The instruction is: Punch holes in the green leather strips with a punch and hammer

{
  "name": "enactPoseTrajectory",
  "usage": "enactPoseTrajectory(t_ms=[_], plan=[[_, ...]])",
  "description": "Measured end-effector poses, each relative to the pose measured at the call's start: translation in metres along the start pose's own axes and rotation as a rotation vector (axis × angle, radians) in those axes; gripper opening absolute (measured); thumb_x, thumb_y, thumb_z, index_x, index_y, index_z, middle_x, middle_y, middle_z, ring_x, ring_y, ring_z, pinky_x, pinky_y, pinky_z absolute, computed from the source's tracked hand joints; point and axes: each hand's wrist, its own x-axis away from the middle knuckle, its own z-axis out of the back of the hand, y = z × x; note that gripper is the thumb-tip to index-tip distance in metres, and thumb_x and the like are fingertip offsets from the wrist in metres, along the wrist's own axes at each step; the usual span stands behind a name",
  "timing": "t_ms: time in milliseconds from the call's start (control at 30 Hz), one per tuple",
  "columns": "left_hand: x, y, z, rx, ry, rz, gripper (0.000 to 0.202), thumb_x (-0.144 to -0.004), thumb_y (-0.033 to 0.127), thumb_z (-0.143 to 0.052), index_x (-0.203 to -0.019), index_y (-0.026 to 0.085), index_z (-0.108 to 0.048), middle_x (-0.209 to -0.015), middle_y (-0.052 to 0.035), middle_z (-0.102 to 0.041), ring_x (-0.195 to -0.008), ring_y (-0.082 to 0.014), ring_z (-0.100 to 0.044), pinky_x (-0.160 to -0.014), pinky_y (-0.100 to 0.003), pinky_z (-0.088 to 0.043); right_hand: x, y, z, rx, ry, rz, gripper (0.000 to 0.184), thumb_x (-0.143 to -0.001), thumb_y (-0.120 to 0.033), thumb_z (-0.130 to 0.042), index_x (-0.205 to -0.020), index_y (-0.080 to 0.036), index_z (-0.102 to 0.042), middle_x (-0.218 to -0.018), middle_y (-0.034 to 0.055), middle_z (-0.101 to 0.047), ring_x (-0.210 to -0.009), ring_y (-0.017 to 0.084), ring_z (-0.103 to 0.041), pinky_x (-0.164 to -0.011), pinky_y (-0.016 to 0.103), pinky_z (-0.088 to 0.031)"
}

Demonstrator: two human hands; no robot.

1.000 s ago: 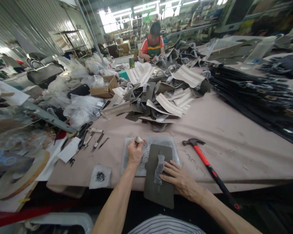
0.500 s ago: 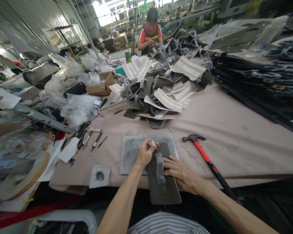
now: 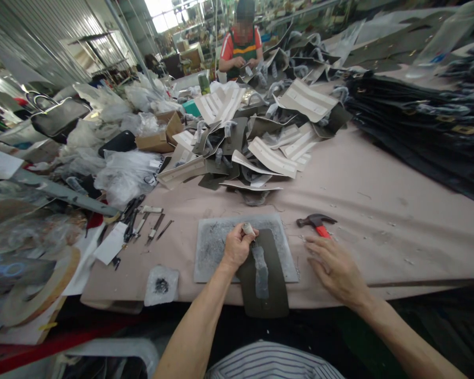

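Worker in a striped top at a cloth-covered table (image 3: 379,226), both hands at the near edge. The L hand (image 3: 237,247) is clenched round a short pale-handled tool (image 3: 248,229), pale butt upward, over the far end of a dark panel (image 3: 276,271); whether the tool's tip touches can't be made out. The panel lies partly on a grey board (image 3: 211,252), near end overhanging the table edge, w/ a plastic-wrapped handle (image 3: 261,273) along its middle. The R hand (image 3: 335,266) is off the panel, fingers loose & extended, palm down above the shaft of a claw hammer (image 3: 318,221); contact w/ the shaft can't be told. The hammer's dark head & a bit of red grip show just past the fingertips; the rest is hidden under the hand.

On the worker's left: a small tray (image 3: 170,276) of dark bits, w/ assorted hand tools (image 3: 154,229) farther back. Beyond the board, a heap of similar panels (image 3: 237,137), some pale side up. Far right, stacked black goods (image 3: 418,126). In bkgd., a co-worker (image 3: 243,51) in red sleeves & striped apron, hands together.
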Motion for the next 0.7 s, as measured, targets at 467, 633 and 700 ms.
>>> enactPoseTrajectory(t_ms=[467, 633, 700], plan=[[0.005, 0.006, 0.004, -0.239, -0.131, -0.194, 0.011, -0.086, 0.017, -0.057, -0.091, 0.02, -0.067, -0.089, -0.0045, -0.074, -0.084, -0.0193, -0.068, -0.08, -0.029, -0.052, -0.009, 0.009, 0.034, -0.602, -0.184, -1.052, 0.014, -0.077, -0.037, -0.052, -0.078, -0.023, -0.048, -0.063, -0.0008, -0.047, -0.049, 0.015, -0.042, -0.046, 0.029, -0.04], [0.004, 0.004, 0.002, -0.238, -0.1, -0.195, 0.011, -0.084, 0.016, -0.057, -0.088, 0.02, -0.067, -0.085, -0.0035, -0.074, -0.083, -0.0191, -0.068, -0.08, -0.029, -0.052, -0.043, -0.051, 0.052, -0.674, 0.001, -0.898, 0.036, -0.093, -0.059, -0.035, -0.083, -0.025, -0.044, -0.059, -0.0061, -0.037, -0.041, 0.012, -0.033, -0.04, 0.026, -0.03], [0.004, 0.003, 0.001, -0.24, -0.101, -0.218, 0.012, -0.085, 0.015, -0.057, -0.089, 0.02, -0.067, -0.086, -0.0036, -0.074, -0.083, -0.0194, -0.069, -0.08, -0.029, -0.053, -0.055, -0.068, 0.053, -0.399, 0.066, -0.663, 0.039, -0.095, -0.059, -0.033, -0.081, -0.025, -0.044, -0.058, -0.0025, -0.044, -0.047, 0.015, -0.041, -0.046, 0.028, -0.03]])
